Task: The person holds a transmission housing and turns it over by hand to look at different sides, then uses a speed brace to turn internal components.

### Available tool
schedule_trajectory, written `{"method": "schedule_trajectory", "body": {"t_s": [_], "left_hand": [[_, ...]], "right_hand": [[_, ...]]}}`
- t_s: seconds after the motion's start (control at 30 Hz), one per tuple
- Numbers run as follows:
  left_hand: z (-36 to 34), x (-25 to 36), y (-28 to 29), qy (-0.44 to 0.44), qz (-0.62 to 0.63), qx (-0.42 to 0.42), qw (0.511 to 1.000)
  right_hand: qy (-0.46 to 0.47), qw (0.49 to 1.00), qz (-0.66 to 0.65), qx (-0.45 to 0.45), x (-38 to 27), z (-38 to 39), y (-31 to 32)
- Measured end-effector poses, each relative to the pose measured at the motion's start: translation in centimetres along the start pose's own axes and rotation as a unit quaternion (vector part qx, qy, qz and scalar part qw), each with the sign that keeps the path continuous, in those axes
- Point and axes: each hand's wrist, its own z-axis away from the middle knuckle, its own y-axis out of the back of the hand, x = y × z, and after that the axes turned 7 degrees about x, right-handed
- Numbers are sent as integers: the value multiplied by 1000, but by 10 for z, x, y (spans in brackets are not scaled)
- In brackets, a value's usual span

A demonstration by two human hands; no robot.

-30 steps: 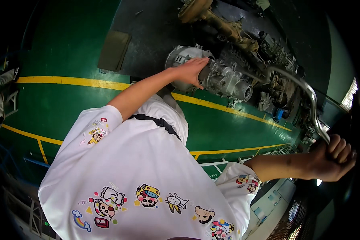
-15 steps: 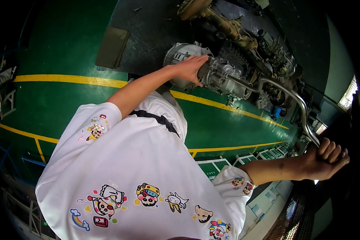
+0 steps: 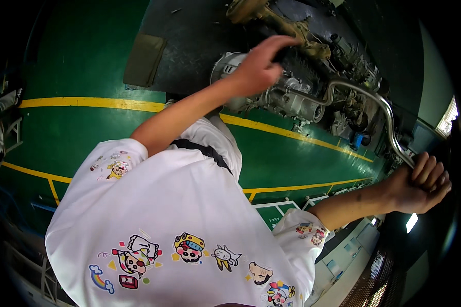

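"Green floor [image 3: 82, 133] with a yellow line [image 3: 95, 104] runs through this workshop. What's the main thing?"

"A big grey metal gearbox [image 3: 294, 107], up high and a bit right of the middle. It's long. It goes from a wide, round end on the left to a thinner end on the right, a little lower."

"Is a hand near it?"

"Yes, the left hand [image 3: 261, 69] is right over it. The thumb and pointing finger are spread apart, like a loose C. I see nothing in it. It's blurry, so I can't tell if it touches the gearbox."

"And the right hand [image 3: 421, 187]?"

"That one is well off to the right. It's wrapped tight around one end of a bent metal bar [image 3: 363, 89]."

"Which way does the bar lie?"

"From the right hand it goes up and left, kinks down, then runs in to the gearbox. That far end is just right of the left hand and a bit lower, so the left hand is nearer to it. I can't tell if the tip is stuck on anything."

"What's around them?"

"Past the gearbox there's a rusty brown axle [image 3: 276, 23]. Over to the left is a dark tabletop [image 3: 189, 46], with a brown mat [image 3: 146, 60] at its edge. Closest to us is the person's white shirt [image 3: 189, 204]."
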Motion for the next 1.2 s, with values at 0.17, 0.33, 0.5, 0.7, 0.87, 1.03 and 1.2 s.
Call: {"method": "schedule_trajectory", "body": {"t_s": [0.17, 0.33, 0.5, 0.7, 0.87, 1.03, 1.2], "left_hand": [[-32, 102, -72, -175, -40, 103, 978], [-44, 105, -138, -132, -15, -46, 990], [-3, 129, -87, -4, 91, -309, 947], [-59, 59, -50, -191, -71, 168, 964], [-48, -9, -50, -81, -7, 237, 968], [50, -120, -2, 170, -58, 196, 964], [101, -144, -4, 300, -10, -7, 954]], "right_hand": [[-92, 994, 34, 38, 26, 8, -25], [-67, 996, 41, -44, 17, 32, -38], [-111, 993, 32, 0, 5, 9, 14], [-108, 959, 28, -259, 11, 21, 13], [-157, 980, 118, 33, 35, -34, 5], [-1, 978, 201, 55, 23, 25, -14], [-137, 987, -47, -76, 29, 17, -49]]}}
